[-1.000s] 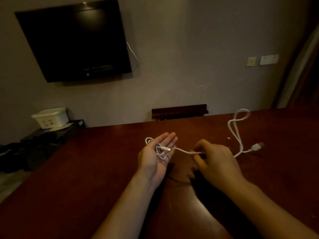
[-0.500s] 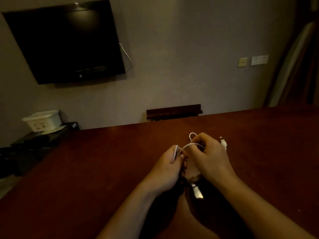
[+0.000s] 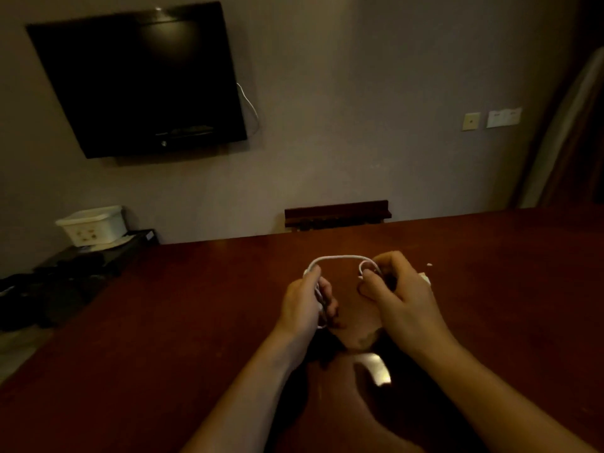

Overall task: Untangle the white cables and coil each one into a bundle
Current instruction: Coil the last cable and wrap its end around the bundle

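Observation:
A thin white cable (image 3: 340, 257) arches between my two hands above the dark red wooden table (image 3: 163, 322). My left hand (image 3: 305, 305) grips several loops of it, with strands running down between thumb and fingers. My right hand (image 3: 397, 294) pinches the other end of the arch, where a small loop curls over the fingers. A white plug end (image 3: 424, 278) pokes out behind my right hand. Only one cable can be made out.
A dark TV (image 3: 137, 80) hangs on the wall. A white plastic box (image 3: 93, 225) sits on a low black stand at the left. A dark wooden chair back (image 3: 336, 213) stands beyond the table's far edge. A bright reflection (image 3: 376, 367) lies on the tabletop.
The long tail that lay on the table to the right has been gathered in. My hands came together, then moved slightly apart, with a short arch of cable between them.

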Available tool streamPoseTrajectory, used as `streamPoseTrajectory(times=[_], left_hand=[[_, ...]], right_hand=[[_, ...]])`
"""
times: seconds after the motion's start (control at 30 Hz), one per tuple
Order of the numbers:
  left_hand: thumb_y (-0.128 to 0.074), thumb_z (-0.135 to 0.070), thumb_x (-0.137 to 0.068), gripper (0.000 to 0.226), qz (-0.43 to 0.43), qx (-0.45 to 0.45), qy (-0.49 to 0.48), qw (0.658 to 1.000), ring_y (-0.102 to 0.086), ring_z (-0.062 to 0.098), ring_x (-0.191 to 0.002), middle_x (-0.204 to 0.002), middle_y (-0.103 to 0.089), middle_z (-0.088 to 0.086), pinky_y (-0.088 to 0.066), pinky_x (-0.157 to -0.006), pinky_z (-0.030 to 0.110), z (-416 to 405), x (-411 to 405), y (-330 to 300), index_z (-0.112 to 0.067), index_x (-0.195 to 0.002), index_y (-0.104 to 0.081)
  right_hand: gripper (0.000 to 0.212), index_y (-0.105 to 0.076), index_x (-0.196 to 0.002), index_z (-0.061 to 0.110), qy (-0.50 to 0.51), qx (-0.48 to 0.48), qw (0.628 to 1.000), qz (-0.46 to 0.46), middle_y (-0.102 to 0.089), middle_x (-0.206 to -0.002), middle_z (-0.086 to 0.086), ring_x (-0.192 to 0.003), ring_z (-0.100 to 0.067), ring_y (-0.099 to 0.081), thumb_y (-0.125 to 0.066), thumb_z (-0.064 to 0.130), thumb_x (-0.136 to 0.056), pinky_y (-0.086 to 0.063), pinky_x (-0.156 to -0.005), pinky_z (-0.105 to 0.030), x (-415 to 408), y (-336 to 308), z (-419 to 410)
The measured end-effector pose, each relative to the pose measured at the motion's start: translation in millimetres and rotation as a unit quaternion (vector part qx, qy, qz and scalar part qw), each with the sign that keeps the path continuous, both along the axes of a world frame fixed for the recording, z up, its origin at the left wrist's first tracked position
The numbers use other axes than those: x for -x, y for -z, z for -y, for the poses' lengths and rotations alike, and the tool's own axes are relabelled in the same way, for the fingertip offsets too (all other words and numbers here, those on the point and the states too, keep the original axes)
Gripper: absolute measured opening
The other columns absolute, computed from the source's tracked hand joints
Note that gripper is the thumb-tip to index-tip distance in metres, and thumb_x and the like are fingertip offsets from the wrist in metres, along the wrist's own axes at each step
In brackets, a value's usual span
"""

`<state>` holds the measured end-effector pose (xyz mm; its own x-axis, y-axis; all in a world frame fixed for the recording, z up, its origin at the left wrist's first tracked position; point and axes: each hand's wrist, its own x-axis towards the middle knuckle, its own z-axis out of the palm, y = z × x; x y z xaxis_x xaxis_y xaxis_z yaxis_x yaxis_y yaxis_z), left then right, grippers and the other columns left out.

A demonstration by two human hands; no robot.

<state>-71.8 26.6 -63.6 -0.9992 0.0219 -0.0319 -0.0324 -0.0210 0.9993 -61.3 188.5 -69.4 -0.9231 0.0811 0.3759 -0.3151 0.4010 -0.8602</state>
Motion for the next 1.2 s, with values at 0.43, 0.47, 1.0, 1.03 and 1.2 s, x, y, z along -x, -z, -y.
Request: streamPoseTrajectory(times=[0.43,0.47,1.0,1.03,1.2], left_hand=[[-0.029,-0.05,-0.113,0.057,0.025,-0.238,-0.019,0.971,-0.029,0.011,-0.042,-0.056,-0.034,0.0,-0.033,-0.046,0.028,-6,-1,-7,-0.004,-0.102,-0.061],[-0.029,-0.051,-0.113,0.057,0.013,-0.206,-0.042,0.978,-0.033,0.012,-0.044,-0.058,-0.039,0.0,-0.036,-0.049,0.029,-7,-1,-5,-0.004,-0.109,-0.062],[-0.03,-0.057,-0.11,0.057,0.027,-0.388,-0.029,0.921,-0.053,0.018,-0.054,-0.063,-0.048,0.003,-0.056,-0.06,0.033,-6,-1,-19,-0.014,-0.082,-0.053],[-0.03,-0.058,-0.109,0.056,0.024,-0.394,-0.038,0.918,-0.047,0.016,-0.05,-0.06,-0.043,0.001,-0.052,-0.055,0.03,-3,2,-19,-0.015,-0.079,-0.05],[-0.032,-0.053,-0.111,0.051,0.0,-0.417,-0.118,0.901,-0.033,0.011,-0.044,-0.057,-0.035,-0.001,-0.036,-0.043,0.024,15,17,-18,-0.015,-0.079,-0.046]], right_hand=[[0.014,-0.058,-0.097,0.04,-0.035,-0.147,0.985,-0.079,-0.063,-0.077,0.009,-0.069,-0.008,-0.062,-0.045,0.039,-0.101,-0.058,-0.062,-0.042,-5,9,12],[0.014,-0.056,-0.096,0.04,-0.032,-0.149,0.984,-0.096,-0.062,-0.076,0.009,-0.067,-0.009,-0.062,-0.043,0.04,-0.101,-0.057,-0.06,-0.041,-7,8,13],[0.012,-0.06,-0.107,0.039,-0.121,-0.278,0.952,-0.049,-0.065,-0.089,0.016,-0.078,-0.004,-0.061,-0.048,0.043,-0.107,-0.045,-0.063,-0.02,-13,12,21],[0.011,-0.06,-0.106,0.039,-0.127,-0.284,0.949,-0.044,-0.065,-0.088,0.015,-0.077,-0.004,-0.062,-0.05,0.045,-0.106,-0.049,-0.064,-0.024,-14,10,21],[0.003,-0.057,-0.101,0.036,-0.126,-0.281,0.95,-0.044,-0.062,-0.09,0.014,-0.08,-0.004,-0.06,-0.055,0.036,-0.103,-0.056,-0.075,-0.033,-12,10,21]])
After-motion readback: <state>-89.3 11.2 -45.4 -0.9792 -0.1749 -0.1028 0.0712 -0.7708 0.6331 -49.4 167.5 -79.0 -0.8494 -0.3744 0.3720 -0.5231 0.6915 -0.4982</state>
